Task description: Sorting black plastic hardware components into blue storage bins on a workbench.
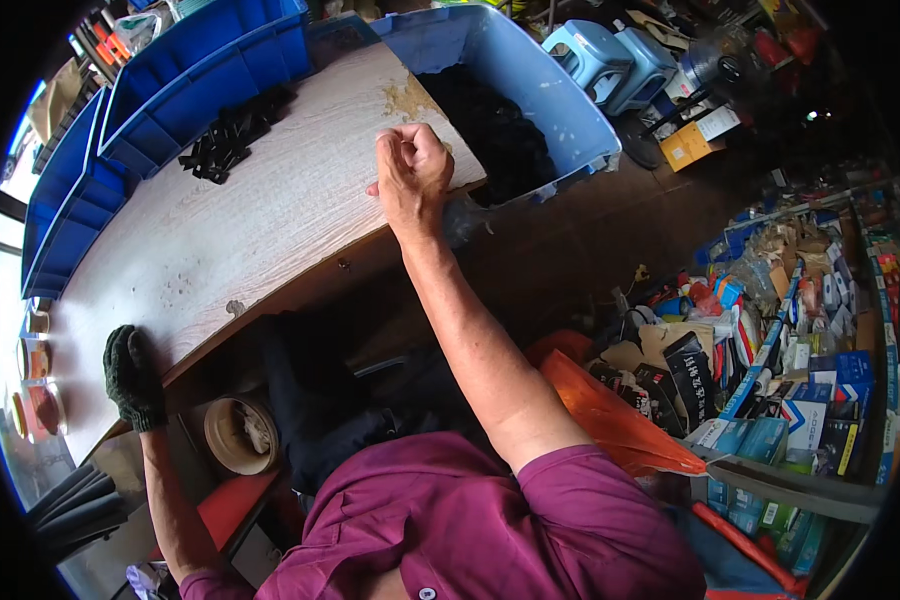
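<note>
My left hand [134, 378] wears a dark green knitted glove and rests by the near left edge of the wooden tabletop [270, 220]. Its fingers look stretched out side by side, and I see nothing in them. My right hand [414, 178] is bare and closed over the right end of the tabletop, with its fingers curled in. Whether anything small sits inside that fist is hidden. Farther back on the board lies a pile of short black pieces [228, 140]. Just beyond my right hand stands a light blue plastic tub [580, 130] with a dark black mass [495, 125] inside.
Blue bins [210, 85] line the far edge of the table. Small round tubs [38, 360] stand at its left end. Below the table is a pale bucket [240, 436]. Blue stools [610, 60] stand at the back right; heaped boxes [770, 400] and an orange bag [610, 410] lie on my right.
</note>
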Tool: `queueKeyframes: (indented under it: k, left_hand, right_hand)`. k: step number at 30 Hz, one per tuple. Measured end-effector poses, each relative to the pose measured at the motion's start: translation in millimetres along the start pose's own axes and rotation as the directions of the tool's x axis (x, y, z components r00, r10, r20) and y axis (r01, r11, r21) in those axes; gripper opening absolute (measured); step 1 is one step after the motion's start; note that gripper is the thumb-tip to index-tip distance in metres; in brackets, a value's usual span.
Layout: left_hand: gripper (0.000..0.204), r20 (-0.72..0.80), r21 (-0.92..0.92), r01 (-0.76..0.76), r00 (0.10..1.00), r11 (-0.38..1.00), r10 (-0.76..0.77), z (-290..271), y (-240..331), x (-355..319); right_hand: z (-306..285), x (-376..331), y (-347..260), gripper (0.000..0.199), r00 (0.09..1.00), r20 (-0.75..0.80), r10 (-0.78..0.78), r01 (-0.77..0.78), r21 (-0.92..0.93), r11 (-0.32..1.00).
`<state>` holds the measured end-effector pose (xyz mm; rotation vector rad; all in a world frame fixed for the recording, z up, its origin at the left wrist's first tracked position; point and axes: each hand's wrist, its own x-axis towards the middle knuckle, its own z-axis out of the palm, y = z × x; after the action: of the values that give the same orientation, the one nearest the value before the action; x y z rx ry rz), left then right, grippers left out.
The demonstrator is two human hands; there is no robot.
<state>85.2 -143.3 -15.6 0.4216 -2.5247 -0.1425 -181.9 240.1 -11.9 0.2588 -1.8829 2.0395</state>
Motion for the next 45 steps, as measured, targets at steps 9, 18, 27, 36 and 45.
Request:
queueKeyframes:
  k: [9, 18, 27, 36, 45]
  left_hand:
    - [0.024, -0.006, 0.068, -0.021, 1.0, 0.997, 0.021, -3.4, 1.6, 1.0]
    - [0.025, -0.012, 0.12, -0.034, 0.999, 0.992, 0.036, -4.2, 10.8, 4.2]
    - [0.026, 0.019, 0.098, -0.03, 0.999, 0.995, 0.028, -10.7, 18.4, 5.1]
    - [0.028, 0.111, 0.099, -0.027, 0.994, 0.995, 0.016, -10.9, 6.1, 6.4]
    - [0.031, 0.115, 0.1, 0.032, 0.992, 0.994, -0.044, -10.6, 5.3, 2.7]
  right_hand:
    - [3.8, -0.7, 10.3, 0.022, 0.999, 0.005, -0.048, 0.048, -0.027, 0.998]
    - [1.4, -2.4, 9.2, 0.022, 0.995, 0.014, -0.095, 0.096, -0.087, 0.992]
    - [-3.7, -8.0, -11.3, 0.025, 0.997, 0.073, 0.032, -0.03, -0.024, 0.999]
    - [-6.1, -8.6, -13.3, 0.024, 0.994, 0.096, 0.055, -0.053, -0.017, 0.998]
    - [-11.0, -10.6, -8.2, 0.027, 0.981, 0.166, 0.103, -0.125, 0.127, 0.984]
